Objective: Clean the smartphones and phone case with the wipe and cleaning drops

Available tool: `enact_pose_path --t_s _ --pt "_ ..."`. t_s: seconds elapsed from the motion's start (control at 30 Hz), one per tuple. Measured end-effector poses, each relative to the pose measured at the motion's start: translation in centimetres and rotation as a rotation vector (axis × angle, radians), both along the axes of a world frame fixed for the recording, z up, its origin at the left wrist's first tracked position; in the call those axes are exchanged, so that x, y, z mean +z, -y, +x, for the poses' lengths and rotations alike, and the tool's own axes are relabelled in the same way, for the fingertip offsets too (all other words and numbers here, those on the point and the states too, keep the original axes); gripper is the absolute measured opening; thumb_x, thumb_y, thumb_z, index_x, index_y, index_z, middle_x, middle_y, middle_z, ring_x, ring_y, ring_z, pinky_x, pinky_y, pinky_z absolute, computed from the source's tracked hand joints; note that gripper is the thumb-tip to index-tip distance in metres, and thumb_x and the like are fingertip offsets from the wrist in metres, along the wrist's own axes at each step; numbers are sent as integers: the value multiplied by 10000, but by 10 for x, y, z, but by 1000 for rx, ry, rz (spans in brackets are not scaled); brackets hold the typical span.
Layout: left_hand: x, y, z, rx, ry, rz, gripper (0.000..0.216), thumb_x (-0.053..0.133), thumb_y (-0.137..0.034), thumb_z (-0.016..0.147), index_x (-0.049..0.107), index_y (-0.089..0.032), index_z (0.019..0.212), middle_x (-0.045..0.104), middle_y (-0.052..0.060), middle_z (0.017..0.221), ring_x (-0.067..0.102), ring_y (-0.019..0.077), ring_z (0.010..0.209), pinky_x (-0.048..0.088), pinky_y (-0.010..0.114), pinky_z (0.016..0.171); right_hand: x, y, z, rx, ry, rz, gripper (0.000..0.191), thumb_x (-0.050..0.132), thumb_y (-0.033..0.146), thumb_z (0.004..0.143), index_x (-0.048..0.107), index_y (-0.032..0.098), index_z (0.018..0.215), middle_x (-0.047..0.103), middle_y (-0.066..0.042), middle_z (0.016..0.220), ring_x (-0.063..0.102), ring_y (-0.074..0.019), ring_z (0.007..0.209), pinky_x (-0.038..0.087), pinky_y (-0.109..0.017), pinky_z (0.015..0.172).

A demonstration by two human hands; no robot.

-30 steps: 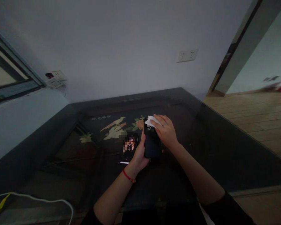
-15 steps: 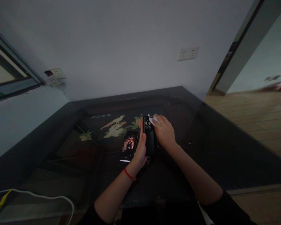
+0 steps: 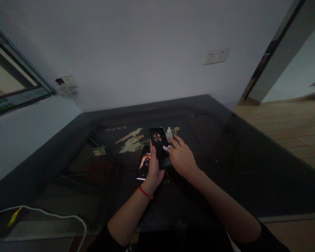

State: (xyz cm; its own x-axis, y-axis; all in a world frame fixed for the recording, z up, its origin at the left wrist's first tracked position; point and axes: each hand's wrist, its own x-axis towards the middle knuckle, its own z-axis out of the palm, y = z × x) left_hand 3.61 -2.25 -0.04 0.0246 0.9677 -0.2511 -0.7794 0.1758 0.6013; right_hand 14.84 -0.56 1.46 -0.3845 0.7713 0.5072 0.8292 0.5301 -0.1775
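My left hand (image 3: 154, 170) grips a black phone case (image 3: 159, 146) and holds it upright above the dark glass table (image 3: 225, 154), its camera cut-outs facing me. My right hand (image 3: 181, 157) pinches a small white wipe (image 3: 167, 148) against the case's right edge. A phone (image 3: 145, 161) with its screen lit lies flat on the table just left of my left hand. A small clear bottle (image 3: 169, 133) stands behind the case.
The table has a bird and flower picture (image 3: 131, 137) under its glass. A white cable with a yellow tag (image 3: 42, 218) lies at the near left edge. Wall sockets (image 3: 216, 55) sit above the table, and a doorway opens onto wooden floor (image 3: 286, 119) on the right.
The case has been tilted up and shifted left, so its camera cut-outs now show. The wipe slid from the case's top down to its right edge. The bottle has come into view.
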Motion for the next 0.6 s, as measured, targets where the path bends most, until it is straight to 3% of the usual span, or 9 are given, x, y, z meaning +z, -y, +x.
enact_pose_path --t_s 0.1,0.2,0.37,0.5,0.6 --pt "1 -4 -3 -22 1 -59 492 370 -496 946 597 -175 1241 681 78 1175 612 199 1118 433 332 1008 6 -5 7 44 -113 46 280 452 160 921 710 161 1030 633 -132 1196 494 -278 1151 472 -420 883" --pt "5 -1 0 -111 5 -113 459 388 -477 943 634 -171 1182 711 79 1096 635 216 1079 445 364 1000 8 -14 14 -6 -239 146 310 437 155 926 668 164 1133 652 -127 1099 536 -254 1026 466 -403 843" --pt "4 9 12 -247 3 -162 418 434 -436 935 628 -174 1196 713 73 1094 641 217 1069 442 360 1004 2 -18 14 -49 -183 147 288 460 174 926 679 177 1113 666 -109 1032 549 -239 941 424 -370 785" --pt "1 9 11 -210 4 -192 417 430 -437 938 633 -163 1177 726 69 1039 654 205 1027 447 340 985 0 -13 8 69 -143 127 280 474 173 921 678 161 1113 666 -105 1034 540 -229 930 409 -364 796" --pt "1 2 3 -123 22 -209 364 423 -396 946 663 -160 1085 736 46 892 680 177 877 477 309 913 2 -9 4 217 -63 101 286 484 163 914 666 148 1133 663 -107 1042 527 -230 949 400 -376 844"
